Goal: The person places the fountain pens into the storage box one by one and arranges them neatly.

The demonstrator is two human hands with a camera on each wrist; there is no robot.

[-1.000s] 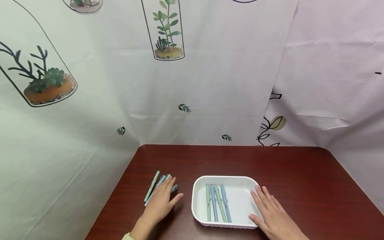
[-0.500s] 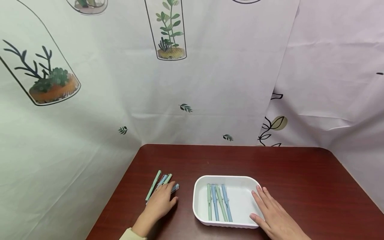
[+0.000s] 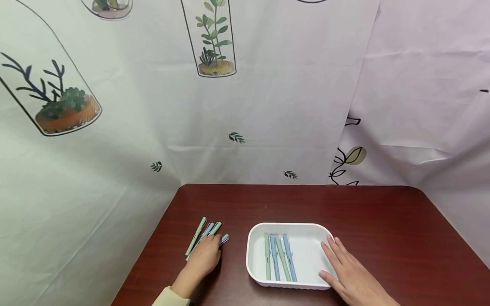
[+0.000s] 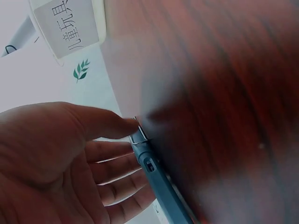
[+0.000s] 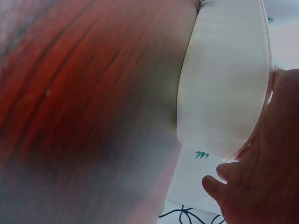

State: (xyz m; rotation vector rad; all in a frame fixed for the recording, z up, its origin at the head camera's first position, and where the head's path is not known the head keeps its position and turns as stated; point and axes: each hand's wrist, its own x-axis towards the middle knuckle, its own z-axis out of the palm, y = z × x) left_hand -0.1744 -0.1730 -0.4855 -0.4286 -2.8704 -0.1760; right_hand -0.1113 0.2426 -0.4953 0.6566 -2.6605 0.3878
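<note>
My left hand [image 3: 204,255] is over a small pile of pens on the table's left side. In the left wrist view, its thumb and fingers pinch a blue pen [image 4: 163,186] near its clip end. Beside that hand lie a green pen [image 3: 196,236], another blue pen [image 3: 208,228] and a second green pen [image 3: 215,228], partly hidden by the hand. My right hand [image 3: 352,272] rests with straight fingers against the right rim of a white tray [image 3: 289,286]. Inside the tray, green and blue pens [image 3: 267,259] lie side by side on its left half.
A dark red-brown wooden table [image 3: 383,225] carries everything. Behind and beside it hangs a pale cloth [image 3: 275,97] printed with plants and leaves. The tray's raised wall [image 5: 224,79] shows close up in the right wrist view.
The left hand's thumb and fingers have drawn in from a more spread pose and closed on a pen in the pile. The right hand stays at the tray's rim.
</note>
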